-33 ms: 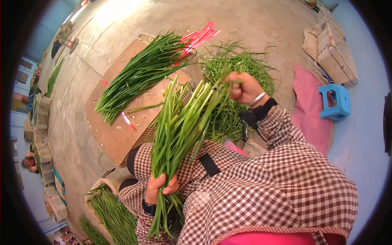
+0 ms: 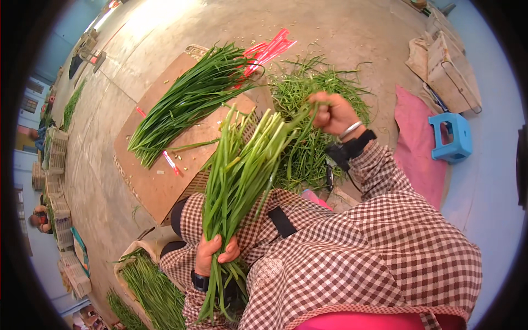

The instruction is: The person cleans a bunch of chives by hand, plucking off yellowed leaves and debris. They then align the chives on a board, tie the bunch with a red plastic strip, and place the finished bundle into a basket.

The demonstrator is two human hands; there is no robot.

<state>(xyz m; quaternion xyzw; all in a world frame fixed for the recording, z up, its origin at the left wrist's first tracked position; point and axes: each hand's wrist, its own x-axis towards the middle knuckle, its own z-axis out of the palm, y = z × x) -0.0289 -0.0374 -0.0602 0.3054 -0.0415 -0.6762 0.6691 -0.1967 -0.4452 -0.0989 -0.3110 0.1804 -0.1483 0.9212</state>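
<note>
Pale flooring (image 2: 363, 27) and a blue wall (image 2: 492, 187) surround a person in brown-and-white checked clothing (image 2: 357, 242), as I see it from close by. At lower center, fingers of the left hand (image 2: 218, 255) wrap closed around a bunch of green stalks (image 2: 236, 181), which fills the middle of the frame, pale ends angled up and right. Above and right of center, the right hand (image 2: 334, 115) is raised, fingers pinched together on a blurred green wisp (image 2: 302, 114) beside those ends. Loose greens (image 2: 341, 82) lie heaped behind that hand. At upper left, a darker green bundle (image 2: 187, 102) rests on a brown bench (image 2: 159, 195), near red-pink strips (image 2: 274, 49). A blue stool (image 2: 461, 138) stands at right beside pink cloth (image 2: 415, 148).
</note>
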